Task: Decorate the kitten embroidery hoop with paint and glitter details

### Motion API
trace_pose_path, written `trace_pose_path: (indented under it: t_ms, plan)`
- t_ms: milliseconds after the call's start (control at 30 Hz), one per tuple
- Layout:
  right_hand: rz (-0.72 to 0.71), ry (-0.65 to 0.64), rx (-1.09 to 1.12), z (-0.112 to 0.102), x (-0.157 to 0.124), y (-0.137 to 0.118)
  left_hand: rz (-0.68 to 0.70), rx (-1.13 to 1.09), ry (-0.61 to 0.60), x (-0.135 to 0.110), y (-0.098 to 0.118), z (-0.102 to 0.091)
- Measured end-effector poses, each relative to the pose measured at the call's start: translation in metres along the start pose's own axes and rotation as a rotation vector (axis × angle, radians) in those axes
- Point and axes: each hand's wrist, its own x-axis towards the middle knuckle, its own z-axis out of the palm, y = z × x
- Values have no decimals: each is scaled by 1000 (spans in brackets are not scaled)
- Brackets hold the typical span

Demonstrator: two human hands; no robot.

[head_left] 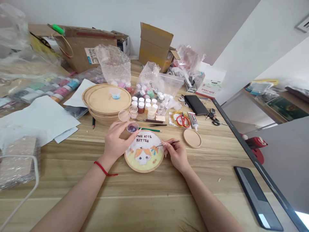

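left hand (117, 141) at cup (132, 127), right hand (176, 155) brushing disc (144, 151)

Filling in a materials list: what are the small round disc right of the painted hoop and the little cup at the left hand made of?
The round disc looks like pale wood: matte, unpainted face, raised rim. The little cup looks like clear plastic, glossy, purple paint showing through its wall; glass can't be ruled out.

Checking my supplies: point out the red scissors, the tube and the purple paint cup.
Red scissors (182, 121), head view, on the red handles.
Tube (193, 121), head view, on its body.
Purple paint cup (132, 128), head view, on the paint inside.
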Motion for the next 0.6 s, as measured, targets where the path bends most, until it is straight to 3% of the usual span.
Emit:
trace_pose_path:
  t_ms: [433,600]
  plan:
    - [48,29,132,0,1,-12,-21,-8,-16,1,1,-1]
    - [19,75,189,-2,5,-30,3,-15,-39,4,4,-3]
